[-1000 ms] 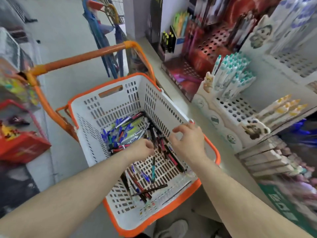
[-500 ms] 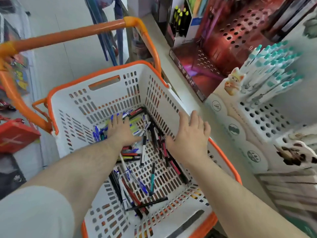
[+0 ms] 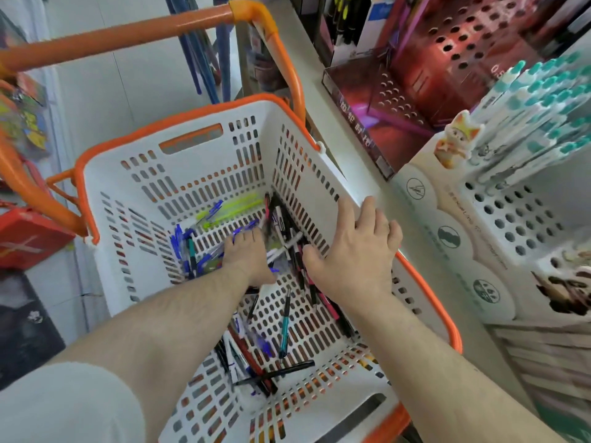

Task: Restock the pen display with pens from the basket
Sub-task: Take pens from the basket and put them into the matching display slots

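Observation:
A white basket (image 3: 96, 174) with an orange rim holds loose pens: blue ones (image 3: 184, 247) at the back left, black and red ones (image 3: 287, 231) along the right wall, and a teal pen (image 3: 284, 327) nearer to me. My left hand (image 3: 248, 257) reaches deep into the basket, its fingertips down on the pens at the back; no grip shows. My right hand (image 3: 355, 251) rests with straight, spread fingers on the basket's right wall and rim. To the right stands the white pen display (image 3: 511, 212), perforated with holes, with teal-capped pens (image 3: 543, 107) standing in its upper rows.
The basket's orange handle (image 3: 128, 27) arches over its far side. A dark red perforated display (image 3: 447, 59) stands behind the white one on the shelf. A cat figure (image 3: 457, 139) tops the white display's corner. Red goods (image 3: 25, 235) lie on the left.
My view has moved closer over the basket. My left hand has pushed farther toward the back pens. My right hand has opened flat and moved onto the right wall.

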`<state>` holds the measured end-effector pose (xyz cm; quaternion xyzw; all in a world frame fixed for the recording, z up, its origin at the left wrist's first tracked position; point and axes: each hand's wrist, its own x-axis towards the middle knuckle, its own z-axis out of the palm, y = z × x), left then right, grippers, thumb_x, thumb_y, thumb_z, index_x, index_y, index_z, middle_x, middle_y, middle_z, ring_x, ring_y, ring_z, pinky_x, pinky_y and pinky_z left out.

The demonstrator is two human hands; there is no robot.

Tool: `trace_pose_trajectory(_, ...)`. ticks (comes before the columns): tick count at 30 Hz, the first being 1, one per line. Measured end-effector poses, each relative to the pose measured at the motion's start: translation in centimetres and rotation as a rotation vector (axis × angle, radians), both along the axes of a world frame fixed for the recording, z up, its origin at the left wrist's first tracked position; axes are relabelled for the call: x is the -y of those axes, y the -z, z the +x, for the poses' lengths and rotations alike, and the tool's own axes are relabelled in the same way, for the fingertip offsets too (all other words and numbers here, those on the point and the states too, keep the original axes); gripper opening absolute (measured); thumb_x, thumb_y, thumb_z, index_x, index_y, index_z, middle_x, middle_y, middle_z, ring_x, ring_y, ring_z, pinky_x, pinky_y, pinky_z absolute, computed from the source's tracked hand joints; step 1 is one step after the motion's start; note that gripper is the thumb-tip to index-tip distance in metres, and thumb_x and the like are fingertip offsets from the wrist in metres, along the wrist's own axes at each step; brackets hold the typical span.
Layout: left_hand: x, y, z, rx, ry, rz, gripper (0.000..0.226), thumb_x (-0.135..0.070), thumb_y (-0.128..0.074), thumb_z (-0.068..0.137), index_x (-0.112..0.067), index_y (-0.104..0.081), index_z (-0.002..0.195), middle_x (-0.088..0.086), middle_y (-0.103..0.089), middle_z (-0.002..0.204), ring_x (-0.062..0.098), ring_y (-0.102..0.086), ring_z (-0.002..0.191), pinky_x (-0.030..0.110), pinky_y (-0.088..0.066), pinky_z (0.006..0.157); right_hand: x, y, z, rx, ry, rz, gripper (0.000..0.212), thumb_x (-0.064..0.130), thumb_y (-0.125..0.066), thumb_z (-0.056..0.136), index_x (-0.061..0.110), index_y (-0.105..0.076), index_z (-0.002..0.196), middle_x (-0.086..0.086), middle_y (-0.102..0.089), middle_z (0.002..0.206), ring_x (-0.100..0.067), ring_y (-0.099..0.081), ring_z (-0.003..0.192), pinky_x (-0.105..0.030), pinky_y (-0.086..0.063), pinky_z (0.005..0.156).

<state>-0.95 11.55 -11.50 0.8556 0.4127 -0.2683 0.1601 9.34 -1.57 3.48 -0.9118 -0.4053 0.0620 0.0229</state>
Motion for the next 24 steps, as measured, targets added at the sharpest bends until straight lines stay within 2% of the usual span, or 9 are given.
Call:
trace_pose_trajectory(3, 2.2, -0.4, -0.5, 0.024, 0.138, -0.038, 0.103, -0.069, -0.063, 0.073, -0.01, -0.024, 0.147, 0.009, -0.04, 0.145, 0.028, -0.037, 0.133, 0.048, -0.03, 0.112, 0.1, 0.0, 0.0, 0.004, -0.006, -0.012, 0.083, 0.06, -0.052, 0.081, 0.017, -0.027, 0.147, -0.016, -0.026, 0.154, -0.037, -0.027, 0.142, -0.053, -0.014, 0.119)
trace_pose_trajectory(5, 3.0, -0.7, -0.9, 0.015, 0.202, -0.046, 0.104, -0.074, -0.063, 0.071, -0.012, -0.027, 0.146, 0.01, -0.037, 0.145, 0.029, -0.034, 0.133, 0.048, -0.034, 0.11, 0.3, -0.1, 0.2, 0.014, -0.012, -0.005, 0.082, 0.06, -0.052, 0.081, 0.017, -0.028, 0.147, -0.016, -0.027, 0.154, -0.036, -0.028, 0.142, -0.052, -0.015, 0.12)
trace_pose_trajectory(7, 2.9, -1.0, -1.6, 0.009, 0.189, -0.014, 0.111, -0.077, -0.064, 0.066, -0.017, -0.022, 0.149, 0.014, -0.023, 0.151, 0.035, -0.02, 0.14, 0.057, -0.028, 0.112, 0.4, -0.1, 0.3, 0.017, -0.021, -0.005, 0.081, 0.059, -0.052, 0.082, 0.016, -0.029, 0.147, -0.015, -0.026, 0.155, -0.035, -0.027, 0.143, -0.051, -0.013, 0.12)
trace_pose_trajectory(9, 2.3, -0.9, -2.6, 0.011, 0.086, 0.004, 0.124, -0.084, -0.063, 0.057, -0.022, -0.014, 0.153, 0.014, -0.011, 0.158, 0.039, -0.008, 0.146, 0.066, -0.012, 0.113, 0.6, -0.1, 0.5, 0.023, -0.031, -0.009, 0.08, 0.058, -0.052, 0.083, 0.016, -0.029, 0.147, -0.015, -0.025, 0.156, -0.034, -0.026, 0.143, -0.049, -0.012, 0.12)
trace_pose_trajectory(11, 2.1, -0.8, -3.4, -0.013, 0.024, -0.015, 0.136, -0.092, -0.057, 0.052, -0.021, -0.007, 0.155, 0.014, -0.011, 0.161, 0.036, -0.009, 0.148, 0.065, -0.008, 0.116, 0.7, -0.1, 0.5, 0.022, -0.033, -0.003, 0.078, 0.057, -0.053, 0.083, 0.016, -0.03, 0.146, -0.015, -0.024, 0.157, -0.033, -0.026, 0.144, -0.048, -0.011, 0.12)
trace_pose_trajectory(14, 2.1, -0.9, -3.9, -0.038, 0.105, -0.019, 0.137, -0.095, -0.051, 0.054, -0.017, -0.003, 0.156, 0.013, -0.017, 0.161, 0.032, -0.017, 0.147, 0.053, -0.016, 0.119, 0.7, -0.1, 0.3, 0.018, -0.033, 0.005, 0.076, 0.054, -0.054, 0.083, 0.015, -0.032, 0.143, -0.015, -0.024, 0.157, -0.033, -0.024, 0.144, -0.047, -0.009, 0.119)
trace_pose_trajectory(17, 1.6, -1.3, -4.3, -0.011, 0.158, -0.106, 0.139, -0.091, -0.058, 0.055, -0.015, 0.0, 0.156, 0.011, -0.012, 0.162, 0.029, -0.014, 0.148, 0.041, -0.017, 0.121, 0.7, -0.1, 0.4, 0.024, -0.032, -0.001, 0.076, 0.055, -0.054, 0.083, 0.015, -0.032, 0.144, -0.016, -0.023, 0.157, -0.033, -0.023, 0.145, -0.047, -0.008, 0.12)
trace_pose_trajectory(20, 1.4, -1.4, -4.8, -0.044, 0.241, -0.132, 0.141, -0.082, -0.07, 0.054, -0.014, 0.0, 0.156, 0.011, -0.011, 0.162, 0.029, -0.015, 0.148, 0.041, -0.018, 0.121, 0.7, 0.0, 0.4, 0.033, -0.037, 0.002, 0.076, 0.055, -0.054, 0.083, 0.015, -0.032, 0.143, -0.016, -0.023, 0.157, -0.033, -0.024, 0.144, -0.048, -0.009, 0.12)
trace_pose_trajectory(24, 2.2, -1.4, -4.7, -0.057, 0.32, -0.041, 0.117, -0.066, -0.08, 0.059, -0.013, -0.027, 0.149, 0.008, -0.036, 0.148, 0.028, -0.037, 0.133, 0.042, -0.035, 0.111, 0.7, 0.2, 0.3, 0.052, -0.035, 0.007, 0.073, 0.053, -0.055, 0.082, 0.014, -0.035, 0.141, -0.016, -0.026, 0.155, -0.034, -0.026, 0.143, -0.049, -0.01, 0.12)
